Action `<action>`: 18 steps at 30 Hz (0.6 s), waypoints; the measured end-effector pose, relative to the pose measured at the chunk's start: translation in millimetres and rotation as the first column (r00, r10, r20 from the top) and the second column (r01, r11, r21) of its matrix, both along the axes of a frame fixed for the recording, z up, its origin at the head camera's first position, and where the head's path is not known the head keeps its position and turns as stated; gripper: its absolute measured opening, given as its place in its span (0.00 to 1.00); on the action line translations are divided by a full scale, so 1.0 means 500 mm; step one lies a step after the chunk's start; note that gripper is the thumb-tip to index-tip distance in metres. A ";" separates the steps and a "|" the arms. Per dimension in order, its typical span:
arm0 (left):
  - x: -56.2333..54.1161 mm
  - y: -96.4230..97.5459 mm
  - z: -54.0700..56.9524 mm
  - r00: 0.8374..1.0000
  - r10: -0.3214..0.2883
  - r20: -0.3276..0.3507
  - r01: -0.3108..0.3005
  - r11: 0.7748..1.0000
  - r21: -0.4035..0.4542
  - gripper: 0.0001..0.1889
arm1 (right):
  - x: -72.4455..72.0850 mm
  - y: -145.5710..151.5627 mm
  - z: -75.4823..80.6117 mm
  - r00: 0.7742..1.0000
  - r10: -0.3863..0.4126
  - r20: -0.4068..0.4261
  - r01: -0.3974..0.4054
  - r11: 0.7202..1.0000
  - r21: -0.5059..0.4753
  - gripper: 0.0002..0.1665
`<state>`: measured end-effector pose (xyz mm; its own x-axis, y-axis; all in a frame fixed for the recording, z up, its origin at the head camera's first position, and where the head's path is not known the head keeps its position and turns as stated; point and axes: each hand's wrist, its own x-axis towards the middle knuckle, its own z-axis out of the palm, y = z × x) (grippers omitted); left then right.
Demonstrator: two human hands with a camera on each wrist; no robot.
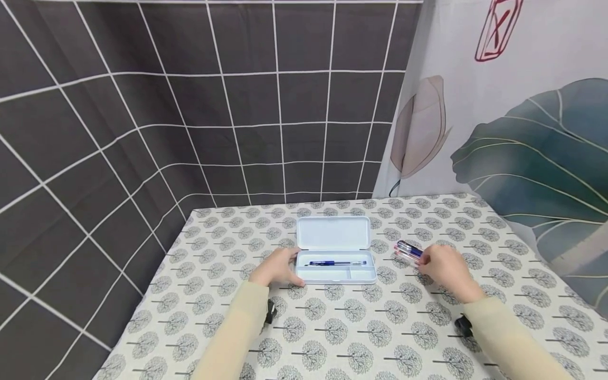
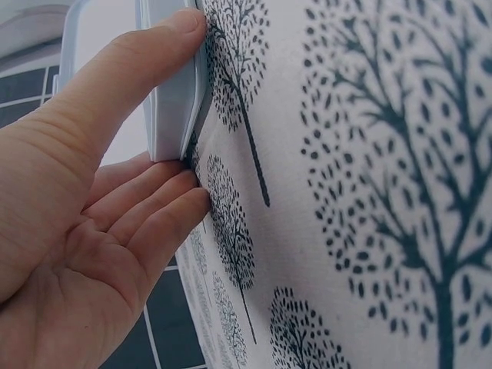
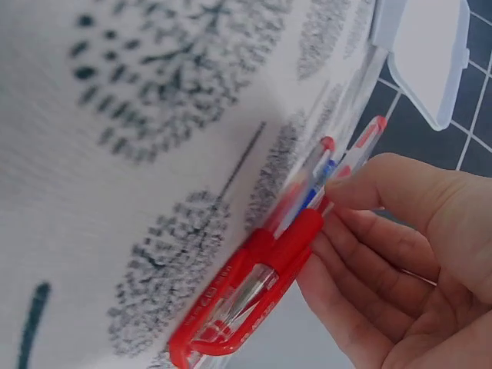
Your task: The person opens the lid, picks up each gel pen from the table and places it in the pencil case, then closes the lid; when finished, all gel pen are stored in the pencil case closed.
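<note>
Head view: an open pale-blue rectangular plastic pencil case [image 1: 325, 275] rests on a white cloth [image 1: 344, 338] printed with dark trees, its shallow lid [image 1: 333, 233] folded back, presumably to leave the compartments accessible. A slim blue-and-clear pen [image 1: 328, 263] lies lengthwise in the long rear compartment, which suits its shape. The left hand [image 1: 277, 267] spans the left end of the case; the right hand [image 1: 446, 272] holds a bundle of slim plastic pens [image 1: 407, 252] to the right of the case. Left wrist view: the grip is wide, thumb along the front corner and fingers against the end, probably to steady the smooth, rounded shell. Right wrist view: the grip is narrow, thumb and fingers pinching the bundle, likely to keep the barrels parallel. At least two glossy red caps [image 3: 296, 238] with clips and clear barrels show, with blue between; whether the bundle touches the cloth cannot be told.
</note>
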<state>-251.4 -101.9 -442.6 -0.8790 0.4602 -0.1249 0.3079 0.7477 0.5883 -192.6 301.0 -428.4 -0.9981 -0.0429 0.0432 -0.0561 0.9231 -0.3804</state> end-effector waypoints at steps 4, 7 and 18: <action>0.002 0.000 0.002 1.000 -0.001 0.000 0.001 1.000 -0.001 0.53 | -0.005 -0.004 0.007 0.999 0.018 -0.030 -0.018 1.000 -0.004 0.04; 0.002 0.000 0.005 1.000 0.001 0.005 -0.001 1.000 0.008 0.53 | -0.009 -0.009 0.012 0.998 0.021 -0.060 -0.021 1.000 0.003 0.03; 0.002 0.000 0.002 1.000 0.019 0.020 -0.019 1.000 0.014 0.53 | -0.020 -0.032 0.025 0.994 0.046 -0.099 -0.045 0.999 0.019 0.03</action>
